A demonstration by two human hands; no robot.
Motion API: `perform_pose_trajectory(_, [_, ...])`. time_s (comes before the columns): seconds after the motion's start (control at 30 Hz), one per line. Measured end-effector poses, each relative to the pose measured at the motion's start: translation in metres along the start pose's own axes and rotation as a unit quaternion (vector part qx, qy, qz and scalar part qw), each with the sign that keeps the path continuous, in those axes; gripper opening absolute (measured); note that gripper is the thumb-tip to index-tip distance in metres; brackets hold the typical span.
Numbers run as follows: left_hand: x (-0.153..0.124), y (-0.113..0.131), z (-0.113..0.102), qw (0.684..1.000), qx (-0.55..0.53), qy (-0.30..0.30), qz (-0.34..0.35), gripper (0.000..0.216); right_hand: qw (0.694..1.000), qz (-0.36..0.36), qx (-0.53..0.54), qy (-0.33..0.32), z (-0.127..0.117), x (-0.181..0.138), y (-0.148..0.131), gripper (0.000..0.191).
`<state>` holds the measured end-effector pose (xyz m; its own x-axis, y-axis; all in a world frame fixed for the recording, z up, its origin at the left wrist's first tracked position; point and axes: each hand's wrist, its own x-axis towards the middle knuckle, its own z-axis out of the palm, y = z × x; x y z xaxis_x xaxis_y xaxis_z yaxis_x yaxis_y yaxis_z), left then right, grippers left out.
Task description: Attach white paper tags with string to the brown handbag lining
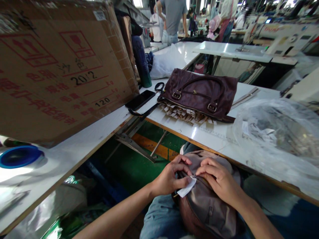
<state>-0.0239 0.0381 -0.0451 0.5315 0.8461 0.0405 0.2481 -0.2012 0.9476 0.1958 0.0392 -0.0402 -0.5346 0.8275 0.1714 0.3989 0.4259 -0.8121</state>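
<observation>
I have the brownish bag (209, 203) on the denim lap (159, 217), nearer than the maroon handbag (196, 103) and below its surface (219, 141). The lap seems to bear the weight, freeing both hands. On the handbag's near side, my left hand (171, 177) has its grip pinched on a white tag (186, 188), apparently to steady it. My right hand (220, 176) bunches its fingertips against the brownish bag; whether that grip is clamped on anything, I cannot tell. Left of the handbag lies a phone (142, 100), probably for easy reach.
</observation>
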Motion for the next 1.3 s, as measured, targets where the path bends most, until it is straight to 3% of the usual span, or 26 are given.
perform_pose_trajectory(0.3, [0.003,0.000,-0.003,1.000,-0.022,-0.018,0.006,0.013,0.999,-0.019,0.006,-0.028,0.004,0.006,0.002,0.021])
perform_pose_trajectory(0.57, [0.003,-0.005,0.000,0.998,-0.054,-0.011,-0.014,0.014,0.999,-0.022,0.039,-0.008,0.012,0.003,0.007,0.020])
perform_pose_trajectory(0.93, [0.005,-0.007,-0.001,0.998,-0.063,-0.014,-0.024,0.017,0.999,0.005,0.051,0.005,0.014,-0.003,0.011,0.021])
perform_pose_trajectory(1.1, [0.004,-0.008,-0.001,0.998,-0.068,-0.014,-0.011,0.015,0.998,0.055,0.032,-0.013,0.013,-0.006,0.014,0.018])
perform_pose_trajectory(1.3, [0.004,-0.009,0.002,0.998,-0.066,0.000,-0.013,0.016,0.995,0.049,0.082,0.026,0.027,-0.009,0.017,0.018])
